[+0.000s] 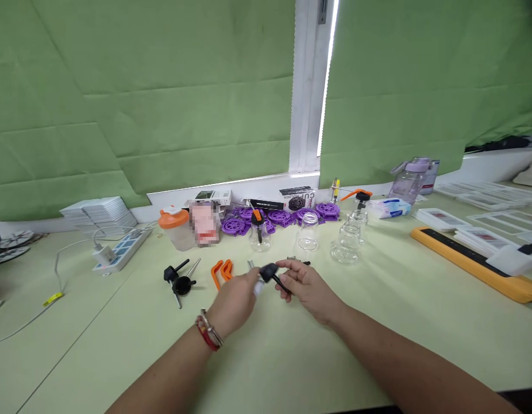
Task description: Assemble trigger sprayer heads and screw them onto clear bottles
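Note:
Between my two hands is a black plastic pump head (269,271) with a thin black tube. My left hand (235,302) is closed around its left side, partly hiding it. The fingers of my right hand (311,289) pinch the black tube on the right. Just beyond my hands lie a small metal spring (294,259) and another small dark part. Left of my left hand are curved orange levers (216,275) and black pump parts with metal rods (182,284). A clear glass jar (307,236) stands upside down behind my right hand.
Further glass jars (347,248) stand right of centre; one jar (261,241) carries a black and orange top. Purple plastic parts (280,218) line the back. An orange-lidded shaker (175,230) and power strip (122,253) are left; a yellow-orange bar (468,267) is right.

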Motion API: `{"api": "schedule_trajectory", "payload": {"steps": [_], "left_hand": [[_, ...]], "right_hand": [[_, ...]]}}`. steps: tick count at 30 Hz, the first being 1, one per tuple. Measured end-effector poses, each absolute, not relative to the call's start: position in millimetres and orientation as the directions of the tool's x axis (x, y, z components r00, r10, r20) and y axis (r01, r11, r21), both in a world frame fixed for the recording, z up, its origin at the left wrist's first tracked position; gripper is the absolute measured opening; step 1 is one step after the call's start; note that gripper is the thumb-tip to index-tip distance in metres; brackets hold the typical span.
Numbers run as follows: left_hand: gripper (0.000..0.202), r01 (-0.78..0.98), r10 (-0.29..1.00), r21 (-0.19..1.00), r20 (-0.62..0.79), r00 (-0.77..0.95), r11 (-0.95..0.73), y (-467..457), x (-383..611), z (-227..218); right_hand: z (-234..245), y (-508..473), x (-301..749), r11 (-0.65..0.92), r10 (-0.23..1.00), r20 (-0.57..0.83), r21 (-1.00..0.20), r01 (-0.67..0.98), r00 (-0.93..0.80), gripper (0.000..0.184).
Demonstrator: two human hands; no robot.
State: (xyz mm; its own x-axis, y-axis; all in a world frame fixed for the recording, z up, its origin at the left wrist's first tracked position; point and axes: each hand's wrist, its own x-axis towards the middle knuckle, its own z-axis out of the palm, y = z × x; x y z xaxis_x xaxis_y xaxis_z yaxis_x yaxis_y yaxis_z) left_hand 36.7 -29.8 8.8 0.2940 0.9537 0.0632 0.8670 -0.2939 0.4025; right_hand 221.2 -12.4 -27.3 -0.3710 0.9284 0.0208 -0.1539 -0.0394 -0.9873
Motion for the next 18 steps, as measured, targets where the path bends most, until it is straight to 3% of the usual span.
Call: {"api": "schedule_trajectory", "payload": {"steps": [3, 6, 7, 9, 13, 18], "left_hand": [[0.035, 0.919, 0.988, 0.392, 0.152, -0.012, -0.049, -13.8, -21.1, 22.7], [0.030, 0.893, 0.847, 0.258, 0.300, -0.438, 0.370, 0.5, -104.1, 28.5], [0.027, 0.844, 0.785, 0.197, 0.312, -0.536, 0.498, 3.2, -130.4, 25.4], [0.023, 0.721, 0.694, 0.101, 0.207, -0.689, 0.685, 5.9, -172.6, 12.3], [0.015, 0.689, 0.692, 0.062, -0.072, -0.718, 0.722, 5.5, -199.7, -14.4], [0.028, 0.836, 0.846, 0.132, -0.071, -0.528, 0.533, -2.6, -174.8, -8.3]], "right_hand": [[-28.5, -10.5, 224.1, 0.010, 0.933, 0.058, -0.991, -0.136, -0.355, 0.049], [-31.6, -3.0, 228.7, 0.031, 0.945, 0.061, -0.995, -0.097, -0.321, 0.045], [-32.7, 0.0, 229.9, 0.034, 0.950, 0.060, -0.995, -0.089, -0.307, 0.044], [-34.3, 5.4, 231.4, 0.035, 0.958, 0.055, -0.996, -0.076, -0.280, 0.040], [-35.5, 12.8, 232.0, 0.012, 0.976, 0.019, -0.999, -0.034, -0.218, 0.035], [-32.1, 35.8, 223.8, -0.006, 0.988, -0.024, -0.993, 0.119, -0.152, 0.043]]}}
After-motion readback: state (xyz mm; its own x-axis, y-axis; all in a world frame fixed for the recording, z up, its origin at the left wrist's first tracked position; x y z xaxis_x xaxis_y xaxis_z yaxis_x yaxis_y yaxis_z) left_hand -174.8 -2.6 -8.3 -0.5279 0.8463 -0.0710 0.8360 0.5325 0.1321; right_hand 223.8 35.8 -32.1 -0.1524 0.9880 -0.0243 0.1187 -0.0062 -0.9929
